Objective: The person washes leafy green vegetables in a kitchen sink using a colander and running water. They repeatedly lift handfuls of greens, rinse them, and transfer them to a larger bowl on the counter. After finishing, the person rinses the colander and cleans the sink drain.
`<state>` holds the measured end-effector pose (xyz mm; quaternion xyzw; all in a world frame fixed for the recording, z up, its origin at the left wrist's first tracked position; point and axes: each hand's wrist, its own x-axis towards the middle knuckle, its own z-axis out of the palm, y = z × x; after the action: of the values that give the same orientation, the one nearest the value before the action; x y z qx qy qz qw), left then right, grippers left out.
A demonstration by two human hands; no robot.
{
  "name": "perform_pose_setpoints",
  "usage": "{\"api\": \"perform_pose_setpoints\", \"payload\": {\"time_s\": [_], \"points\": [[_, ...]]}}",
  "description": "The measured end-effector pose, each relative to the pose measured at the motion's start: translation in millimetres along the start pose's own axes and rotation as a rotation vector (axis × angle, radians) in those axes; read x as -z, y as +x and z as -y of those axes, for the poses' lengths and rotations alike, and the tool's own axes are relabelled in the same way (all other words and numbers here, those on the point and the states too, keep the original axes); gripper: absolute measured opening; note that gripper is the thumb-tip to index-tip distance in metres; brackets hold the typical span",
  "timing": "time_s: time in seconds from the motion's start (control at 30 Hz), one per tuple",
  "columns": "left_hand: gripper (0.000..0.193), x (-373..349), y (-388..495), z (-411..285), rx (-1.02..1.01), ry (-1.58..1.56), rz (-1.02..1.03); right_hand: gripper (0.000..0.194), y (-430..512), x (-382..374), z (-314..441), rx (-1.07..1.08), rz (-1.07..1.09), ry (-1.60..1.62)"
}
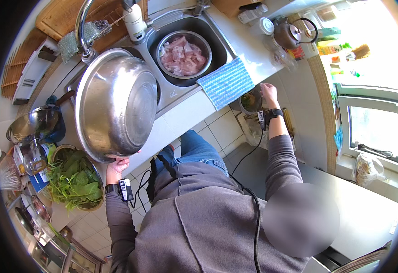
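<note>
My left hand (117,166) grips the rim of a large stainless steel basin (117,105). The basin is tipped on its side over the left sink bowl, with its outer base facing right. My right hand (269,94) reaches out beyond the counter's front edge, above a waste bin (250,101) with green scraps inside. Its fingertips are drawn together, and whether they pinch something small cannot be made out. In the right sink bowl (219,37) sits a smaller steel bowl (210,56) full of raw meat pieces (183,56).
A blue-and-white cloth (226,82) drapes over the counter edge. Left of me stands a basin of leafy greens (77,177), near a steel pot (31,124) and an oil bottle (35,162). The faucet (83,30) arches over the sink. A kettle (289,34) stands far right.
</note>
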<state>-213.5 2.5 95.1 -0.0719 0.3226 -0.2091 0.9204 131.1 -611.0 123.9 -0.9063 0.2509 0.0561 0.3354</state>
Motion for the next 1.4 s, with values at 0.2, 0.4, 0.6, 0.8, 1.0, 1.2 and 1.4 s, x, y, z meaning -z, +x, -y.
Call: {"api": "perform_pose_setpoints", "payload": {"time_s": [0.2,0.4,0.6,0.8,1.0,1.2,1.4], "points": [[0.071,-23.6,4.5,12.6,0.045,-0.185,-0.116,0.051,23.9,-34.2,-15.6,0.216,0.115,-0.309],[0.051,-31.9,-12.5,71.5,-0.325,0.076,-0.243,0.043,73.4,-79.4,12.0,0.394,0.067,-0.224],[0.017,-60.0,11.3,108.6,-0.642,0.342,-0.306,0.029,101.8,-80.3,11.5,0.439,0.305,-0.085],[0.050,-133.6,81.3,155.0,-0.891,0.916,-0.619,0.027,167.8,-63.9,26.7,0.459,0.289,0.006],[0.045,-196.4,193.5,180.2,-0.867,1.297,-0.412,0.041,213.3,-34.2,26.8,0.439,0.153,0.176],[0.045,-214.9,298.7,206.8,-0.921,1.526,-0.177,0.043,162.0,4.9,-76.5,0.329,-0.115,-0.067],[0.060,-228.9,363.7,239.0,-0.810,1.562,-0.220,0.039,141.8,11.3,-109.7,-0.172,0.181,0.725]]}}
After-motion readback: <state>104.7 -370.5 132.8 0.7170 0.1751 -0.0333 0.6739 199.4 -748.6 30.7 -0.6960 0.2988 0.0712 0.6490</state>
